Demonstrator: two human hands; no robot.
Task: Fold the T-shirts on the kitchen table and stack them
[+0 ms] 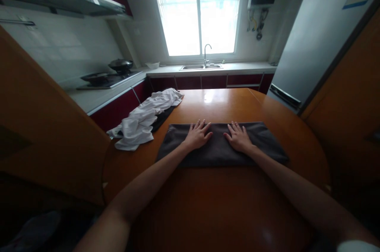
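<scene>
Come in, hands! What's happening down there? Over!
Left hand, right hand: open, palms down. Dark grey rectangular cloth: flat beneath both. Crumpled white cloth: apart, leftward.

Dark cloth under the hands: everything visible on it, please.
The cloth is dark grey, plain, and looks like matte woven fabric. It lies flat on the wooden table, wider than deep, edges fairly straight, surface mostly smooth. It looks folded, but layers can't be counted. The left hand and right hand rest on it, fingers spread.
</scene>
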